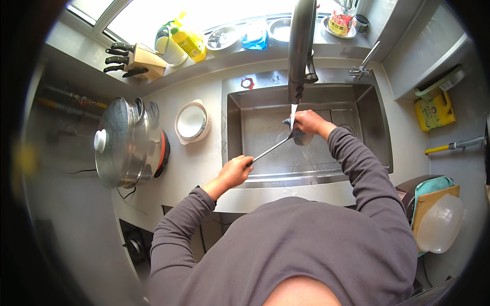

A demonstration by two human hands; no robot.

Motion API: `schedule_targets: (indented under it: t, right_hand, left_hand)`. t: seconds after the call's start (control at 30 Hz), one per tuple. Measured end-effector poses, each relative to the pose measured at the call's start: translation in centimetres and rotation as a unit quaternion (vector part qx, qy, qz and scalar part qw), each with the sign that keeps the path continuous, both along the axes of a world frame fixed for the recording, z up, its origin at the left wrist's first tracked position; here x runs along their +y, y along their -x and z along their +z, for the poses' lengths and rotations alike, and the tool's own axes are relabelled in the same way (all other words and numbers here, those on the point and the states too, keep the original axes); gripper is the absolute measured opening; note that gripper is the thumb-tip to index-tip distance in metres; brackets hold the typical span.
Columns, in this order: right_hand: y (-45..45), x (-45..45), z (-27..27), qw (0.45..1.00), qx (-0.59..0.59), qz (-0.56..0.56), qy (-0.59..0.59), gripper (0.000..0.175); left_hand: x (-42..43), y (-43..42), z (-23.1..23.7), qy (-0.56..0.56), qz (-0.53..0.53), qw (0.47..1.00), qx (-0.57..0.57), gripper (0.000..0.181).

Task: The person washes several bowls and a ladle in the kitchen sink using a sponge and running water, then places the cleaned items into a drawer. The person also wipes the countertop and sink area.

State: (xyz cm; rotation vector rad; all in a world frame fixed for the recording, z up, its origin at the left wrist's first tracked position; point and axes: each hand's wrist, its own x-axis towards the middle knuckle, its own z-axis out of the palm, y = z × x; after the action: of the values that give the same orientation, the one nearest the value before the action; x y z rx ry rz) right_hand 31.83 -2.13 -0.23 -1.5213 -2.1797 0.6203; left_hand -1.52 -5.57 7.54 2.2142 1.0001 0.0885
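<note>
My left hand (234, 172) grips the dark handle end of a long-handled metal cooking utensil (270, 149), over the sink's front left part. The shaft slants up and right towards my right hand (309, 121). Bunched in that hand is a blue-grey striped cloth (299, 134), pressed around the utensil's far end. Cloth and fingers hide most of the utensil's head, so its exact kind is unclear. From the faucet (297, 69), a water stream (294, 113) falls onto the cloth and utensil. Below them is the wet stainless steel sink (264, 114).
Left of the sink stand a pale bowl (191, 121) and a lidded steel pot (132, 145). A knife block (147, 63) and a yellow pump bottle (189, 44) line the windowsill. A cutting board (432, 208) leans at right, near a yellow jug (434, 111).
</note>
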Motion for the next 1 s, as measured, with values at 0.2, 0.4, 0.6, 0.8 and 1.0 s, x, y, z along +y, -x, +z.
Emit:
schedule_targets:
  t: [0.2, 0.4, 0.6, 0.8, 1.0]
  right_hand:
    - [0.1, 1.0, -2.0, 0.975, 0.097, -0.197, -0.025, 0.024]
    - [1.1, 1.3, -2.4, 0.918, 0.163, -0.351, -0.086, 0.018]
    - [4.5, 1.6, -2.8, 0.73, 0.282, -0.609, -0.131, 0.035]
    - [8.7, 2.6, -3.8, 0.456, 0.711, -0.533, 0.044, 0.025]
    - [11.5, 0.9, -3.4, 0.618, 0.553, -0.554, 0.072, 0.044]
  left_hand:
    - [-0.9, -0.8, 0.6, 0.192, 0.128, 0.973, 0.022, 0.026]
    - [-0.8, 0.4, 0.7, 0.118, 0.076, 0.985, 0.105, 0.031]
    - [-2.9, -2.5, -0.7, 0.082, 0.099, 0.992, 0.005, 0.031]
    - [-3.6, -4.5, -0.4, 0.107, 0.093, 0.99, 0.019, 0.03]
    - [-3.4, -5.7, -0.4, 0.174, 0.108, 0.979, 0.004, 0.032]
